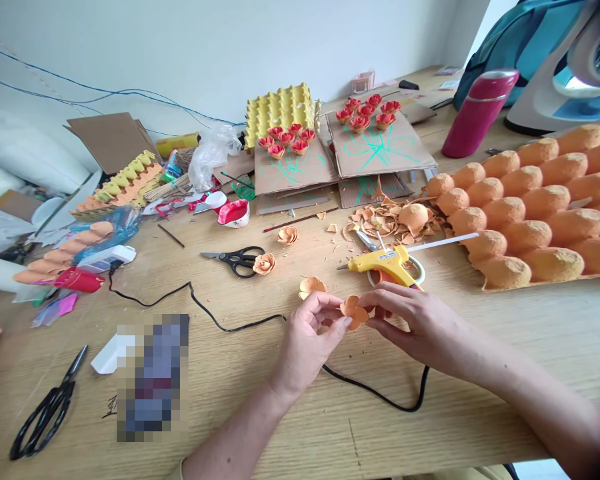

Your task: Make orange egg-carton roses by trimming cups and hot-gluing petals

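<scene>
Between my two hands is an orange egg-carton flower (354, 312) with rounded petals. My left hand (314, 333) pinches its left edge between thumb and fingers. From the other side, the fingertips of my right hand (425, 320) grip the flower's right edge. Just behind my left fingers lies another open-petalled orange flower (312, 287). Two fuller layered flowers, one nearer (265, 264) and one farther (288, 235), rest beside black-handled scissors (237, 259). A yellow glue gun (387, 261) with a white glue stick lies right behind my right hand.
An orange egg tray (535, 213) fills the right side, near carton scraps (375, 220). Red flowers stand on cardboard sheets (295, 167) at the back. A black cord (250, 327) crosses the table. Large scissors (47, 407) lie front left; a pink bottle (480, 113) stands back right.
</scene>
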The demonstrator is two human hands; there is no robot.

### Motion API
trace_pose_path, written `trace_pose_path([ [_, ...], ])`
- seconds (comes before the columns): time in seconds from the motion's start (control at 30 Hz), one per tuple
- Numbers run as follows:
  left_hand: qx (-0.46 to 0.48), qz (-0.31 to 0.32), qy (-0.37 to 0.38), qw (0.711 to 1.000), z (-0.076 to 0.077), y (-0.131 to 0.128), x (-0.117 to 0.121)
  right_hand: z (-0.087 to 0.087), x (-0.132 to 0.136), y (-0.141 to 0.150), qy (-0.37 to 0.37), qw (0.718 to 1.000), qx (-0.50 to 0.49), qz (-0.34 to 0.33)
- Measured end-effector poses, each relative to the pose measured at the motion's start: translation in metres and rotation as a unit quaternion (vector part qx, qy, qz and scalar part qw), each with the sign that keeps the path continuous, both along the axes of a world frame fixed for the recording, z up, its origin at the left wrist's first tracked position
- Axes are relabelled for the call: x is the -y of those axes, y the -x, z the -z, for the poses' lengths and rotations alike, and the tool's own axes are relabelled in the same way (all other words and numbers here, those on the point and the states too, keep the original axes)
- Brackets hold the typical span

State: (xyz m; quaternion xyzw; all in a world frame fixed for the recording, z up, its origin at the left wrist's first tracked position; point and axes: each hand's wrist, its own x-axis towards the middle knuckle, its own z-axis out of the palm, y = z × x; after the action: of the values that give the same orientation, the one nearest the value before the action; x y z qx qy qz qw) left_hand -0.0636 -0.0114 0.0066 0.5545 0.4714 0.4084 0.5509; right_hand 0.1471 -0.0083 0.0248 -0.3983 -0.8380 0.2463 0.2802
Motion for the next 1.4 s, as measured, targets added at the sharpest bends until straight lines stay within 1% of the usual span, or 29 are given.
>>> trace_pose_path([
  [0.17, -0.028, 0.011, -0.02, 0.999, 0.001, 0.0, 0.002, 0.002, -0.001, 0.002, -0.01, 1.0, 0.005, -0.01],
  [0.23, -0.054, 0.017, -0.039, 0.998, 0.0, -0.001, 0.002, 0.004, -0.002, 0.003, -0.009, 1.0, 0.025, -0.01],
  [0.3, -0.106, 0.018, -0.071, 0.992, -0.002, -0.001, 0.001, 0.005, -0.002, 0.005, -0.005, 0.998, 0.062, -0.02],
  [0.37, -0.169, 0.018, -0.103, 0.98, -0.004, -0.001, 0.002, 0.007, -0.002, 0.006, -0.007, 0.995, 0.097, -0.036],
  [0.43, -0.22, 0.022, -0.127, 0.967, -0.005, 0.0, 0.002, 0.008, -0.001, 0.007, -0.016, 0.993, 0.111, -0.047],
  [0.53, -0.256, 0.025, -0.145, 0.955, -0.004, 0.001, 0.004, 0.011, -0.001, 0.007, -0.023, 0.994, 0.099, -0.048],
  [0.7, -0.289, 0.037, -0.176, 0.94, -0.001, 0.001, 0.006, 0.016, 0.0, 0.007, -0.009, 0.997, 0.058, -0.044],
  [0.83, -0.298, 0.056, -0.21, 0.929, -0.001, 0.0, 0.008, 0.014, -0.001, 0.008, 0.001, 0.997, 0.061, -0.052],
  [0.93, -0.296, 0.046, -0.198, 0.933, -0.002, 0.0, 0.007, 0.012, -0.001, 0.01, 0.008, 0.998, 0.052, -0.047],
  [1.1, -0.28, 0.041, -0.173, 0.944, 0.0, 0.0, 0.004, 0.01, 0.0, 0.015, 0.018, 1.0, 0.003, -0.017],
  [1.23, -0.269, 0.038, -0.162, 0.949, 0.003, 0.0, 0.004, 0.011, 0.001, 0.019, 0.039, 0.999, -0.021, 0.008],
  [1.4, -0.26, 0.035, -0.157, 0.952, 0.001, -0.002, 0.005, 0.013, 0.001, 0.018, 0.054, 0.998, -0.025, 0.023],
])
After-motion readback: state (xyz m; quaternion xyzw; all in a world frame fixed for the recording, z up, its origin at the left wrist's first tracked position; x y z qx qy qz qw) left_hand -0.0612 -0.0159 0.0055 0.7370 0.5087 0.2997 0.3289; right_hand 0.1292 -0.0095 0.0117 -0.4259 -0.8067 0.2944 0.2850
